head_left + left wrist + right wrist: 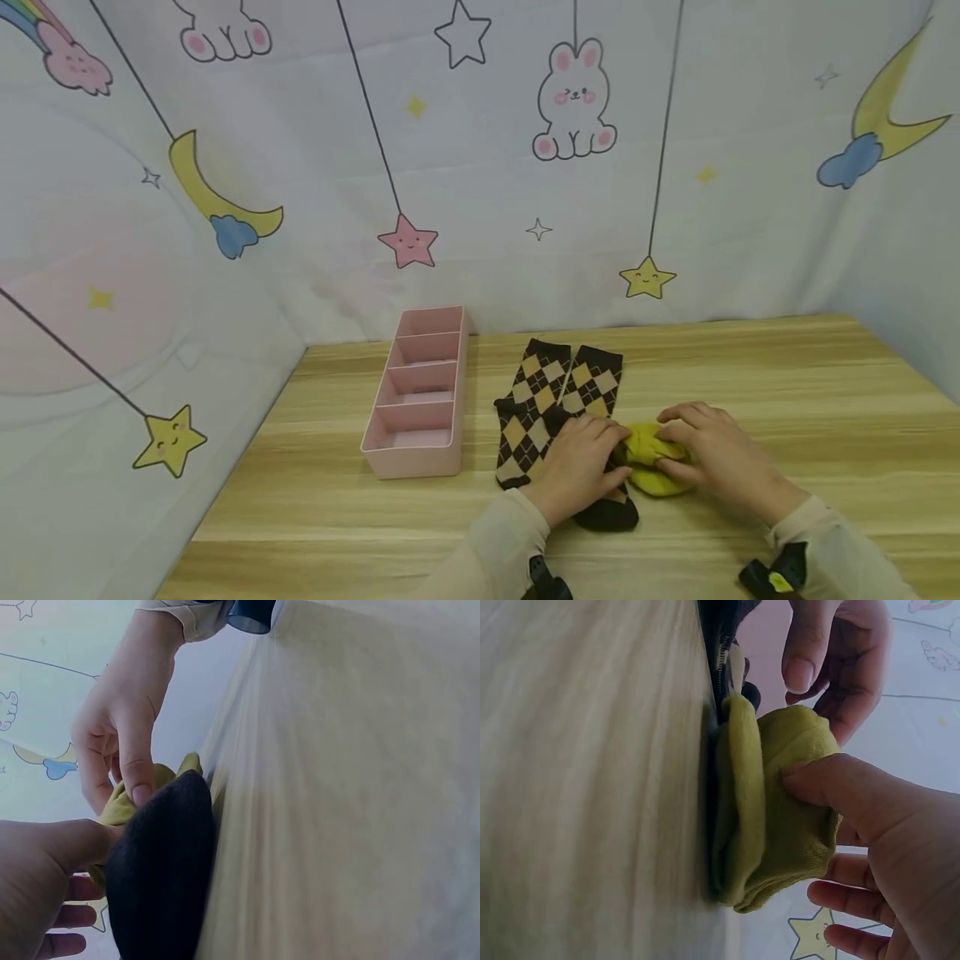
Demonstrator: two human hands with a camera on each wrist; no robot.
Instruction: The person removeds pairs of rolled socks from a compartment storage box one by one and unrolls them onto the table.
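A yellow-green sock (651, 446), folded into a thick bundle, lies on the table. My right hand (723, 454) pinches its right side; in the right wrist view the thumb (817, 784) presses the near face, with fingers behind. My left hand (573, 467) is at the bundle's other end, fingers loosely bent. Its thumb (799, 671) is a little apart from the fabric in the right wrist view. Beneath and beside the left hand lies a pair of argyle socks (525, 442) in black, tan and yellow. One dark toe (161, 870) partly hides the bundle in the left wrist view.
A pink box (412, 462) with several compartments in a row stands left of the argyle socks, near the back of the wooden table (300, 517). A white cloth backdrop (480, 167) printed with stars, moons and rabbits rises behind the table and along its sides.
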